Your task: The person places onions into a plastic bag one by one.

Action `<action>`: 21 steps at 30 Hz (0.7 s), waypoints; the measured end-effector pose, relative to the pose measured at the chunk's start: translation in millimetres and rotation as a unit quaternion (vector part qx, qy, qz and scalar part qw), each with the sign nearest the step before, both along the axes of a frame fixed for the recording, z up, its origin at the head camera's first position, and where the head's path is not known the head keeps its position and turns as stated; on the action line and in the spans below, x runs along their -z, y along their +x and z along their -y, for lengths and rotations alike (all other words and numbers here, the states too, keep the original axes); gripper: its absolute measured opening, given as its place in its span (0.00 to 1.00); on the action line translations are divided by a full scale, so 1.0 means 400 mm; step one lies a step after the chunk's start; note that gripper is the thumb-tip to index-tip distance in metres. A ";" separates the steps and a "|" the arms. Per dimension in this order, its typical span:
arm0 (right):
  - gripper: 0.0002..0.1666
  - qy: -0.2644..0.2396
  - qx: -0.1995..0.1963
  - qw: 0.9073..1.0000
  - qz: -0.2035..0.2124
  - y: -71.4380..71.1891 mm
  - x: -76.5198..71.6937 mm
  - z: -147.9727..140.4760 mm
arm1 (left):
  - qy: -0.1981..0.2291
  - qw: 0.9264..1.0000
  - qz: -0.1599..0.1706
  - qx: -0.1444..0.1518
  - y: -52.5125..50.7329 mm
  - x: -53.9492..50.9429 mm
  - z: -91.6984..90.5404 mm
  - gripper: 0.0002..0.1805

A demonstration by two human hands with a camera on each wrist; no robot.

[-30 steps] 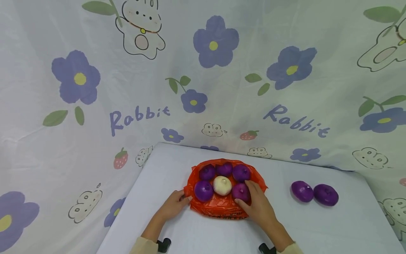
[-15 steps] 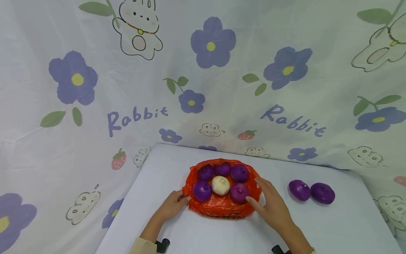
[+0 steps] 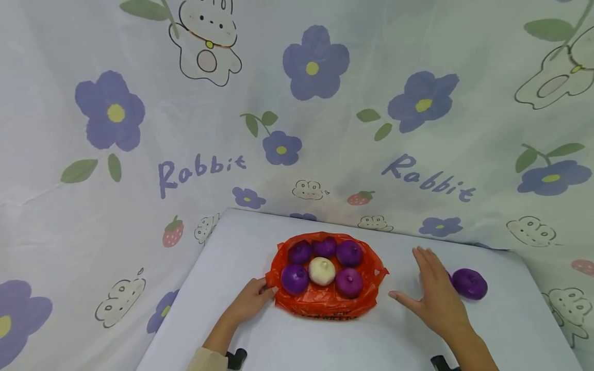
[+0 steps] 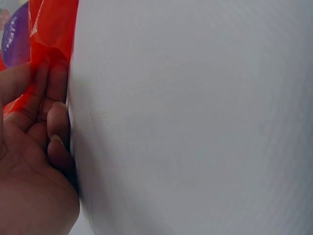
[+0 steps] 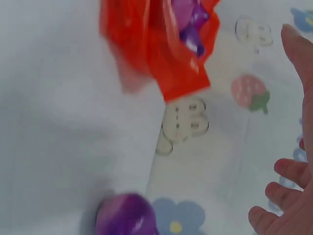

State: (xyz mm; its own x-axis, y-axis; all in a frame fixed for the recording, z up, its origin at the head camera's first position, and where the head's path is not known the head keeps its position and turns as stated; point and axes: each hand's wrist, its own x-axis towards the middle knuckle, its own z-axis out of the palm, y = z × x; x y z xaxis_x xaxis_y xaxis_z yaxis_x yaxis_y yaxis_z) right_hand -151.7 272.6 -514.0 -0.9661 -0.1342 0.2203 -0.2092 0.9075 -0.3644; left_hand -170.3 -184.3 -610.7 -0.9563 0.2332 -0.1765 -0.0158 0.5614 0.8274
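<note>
A red plastic bag [image 3: 325, 309] lies opened out on the table with several purple onions [image 3: 294, 279] and one white onion [image 3: 322, 271] in it. My left hand [image 3: 252, 300] pinches the bag's left edge; the left wrist view has the red film [image 4: 54, 29] between thumb and fingers. My right hand [image 3: 438, 301] is off the bag's right side, fingers spread and holding nothing. Just beyond it sits a loose purple onion [image 3: 469, 284]. A second loose one is mostly hidden behind the right hand. One purple onion [image 5: 126, 215] shows low in the right wrist view.
A white table [image 3: 223, 257] carries everything. Behind it hangs a pale cloth [image 3: 209, 118] printed with flowers and rabbits. Dark camera mounts [image 3: 236, 359] are strapped at the wrists.
My right hand has let go of the front right onion in the bag and moved right, toward the two loose onions. My left hand has stayed at the bag's left edge.
</note>
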 end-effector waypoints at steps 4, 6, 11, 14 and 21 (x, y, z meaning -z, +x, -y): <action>0.76 0.006 0.027 1.000 0.007 -0.009 -0.004 -0.078 | -0.002 1.000 0.003 -0.002 -0.001 0.003 0.003 0.12; 0.74 0.003 0.025 1.000 0.003 -0.011 0.003 -0.127 | -0.004 1.000 0.008 -0.004 -0.002 0.005 0.004 0.12; 0.67 -0.006 0.000 1.000 0.000 -0.011 0.036 -0.250 | -0.004 1.000 0.008 -0.002 0.000 0.001 0.005 0.12; 0.65 -0.002 0.004 1.000 0.016 -0.019 0.060 -0.303 | -0.003 1.000 0.005 0.001 0.000 -0.002 0.004 0.12; 0.56 0.021 0.008 0.999 0.045 -0.048 0.111 -0.375 | -0.005 1.000 0.006 0.001 -0.002 -0.003 0.001 0.12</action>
